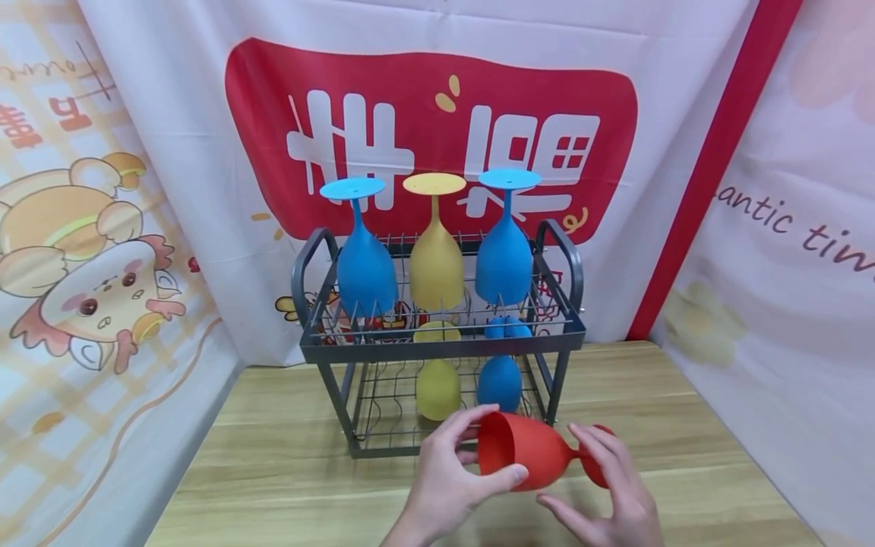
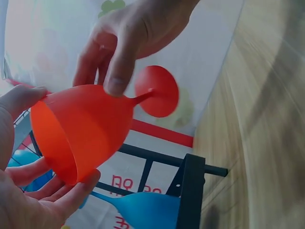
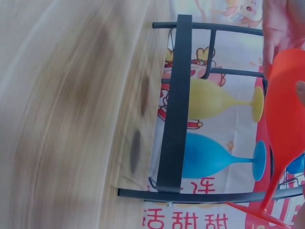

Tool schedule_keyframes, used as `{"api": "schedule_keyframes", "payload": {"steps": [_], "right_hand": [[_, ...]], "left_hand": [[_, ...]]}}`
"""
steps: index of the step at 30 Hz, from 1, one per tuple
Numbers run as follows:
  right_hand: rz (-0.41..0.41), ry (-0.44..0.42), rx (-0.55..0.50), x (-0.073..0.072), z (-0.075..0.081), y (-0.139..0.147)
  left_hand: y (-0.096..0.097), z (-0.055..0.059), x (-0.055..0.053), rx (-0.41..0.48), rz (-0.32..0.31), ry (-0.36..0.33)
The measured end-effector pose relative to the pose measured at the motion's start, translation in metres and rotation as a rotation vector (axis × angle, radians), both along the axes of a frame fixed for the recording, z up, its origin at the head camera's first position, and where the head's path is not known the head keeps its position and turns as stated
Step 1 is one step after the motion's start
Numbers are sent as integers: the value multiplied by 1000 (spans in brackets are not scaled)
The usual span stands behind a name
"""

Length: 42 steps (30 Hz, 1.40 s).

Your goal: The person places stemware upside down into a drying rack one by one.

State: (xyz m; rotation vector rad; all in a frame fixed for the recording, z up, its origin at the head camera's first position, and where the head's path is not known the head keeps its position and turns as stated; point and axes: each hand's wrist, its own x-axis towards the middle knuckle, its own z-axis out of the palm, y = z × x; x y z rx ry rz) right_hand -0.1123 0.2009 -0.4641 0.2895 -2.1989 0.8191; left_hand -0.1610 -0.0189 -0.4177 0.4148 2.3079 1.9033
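A red plastic goblet (image 1: 536, 453) lies sideways in the air before the rack, its mouth to the left. My left hand (image 1: 444, 475) grips the bowl near the rim, thumb on the near side and fingers behind. Around the stem end is my right hand (image 1: 618, 494), thumb and fingers spread apart; the left wrist view shows its thumb (image 2: 116, 83) over the bowl close to the stem. Whether that thumb touches the goblet is hard to tell. The red foot (image 2: 157, 91) shows beyond the right hand's fingers.
A black two-tier wire rack (image 1: 444, 348) stands on the wooden table (image 1: 273, 456). Upside down on top are two blue goblets (image 1: 367, 273) and a yellow goblet (image 1: 436, 270). Below stand another yellow goblet (image 1: 438, 391) and a blue goblet (image 1: 500, 384). Printed cloth (image 1: 178, 114) hangs around.
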Motion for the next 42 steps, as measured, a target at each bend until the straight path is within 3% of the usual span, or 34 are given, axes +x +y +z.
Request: {"api": "schedule_keyframes", "payload": {"steps": [7,10,17,22,26,31,36,42], "right_hand": [[-141,-32,-166,19,10,-14],[-164,-71,-222,25,10,-20],[-125,-69,-468,22,-6,-29],[6,-66,-778,11,-13,-30],[120,-155,-1001,7,-11,-27],[194,-295,-1141,4,-10,-21],[191,-405,-1178,2,-12,-21],[207,-438,-1158,3,-14,-21]], "left_hand": [[-3,-7,-3,198,18,-153],[-2,-9,-3,276,20,-217],[0,-11,-1,521,-48,-385],[3,-14,3,642,-108,-456],[8,-16,5,676,-122,-524],[13,-20,6,674,-147,-627],[16,-24,8,673,-179,-652],[17,-27,9,675,-178,-648]]}}
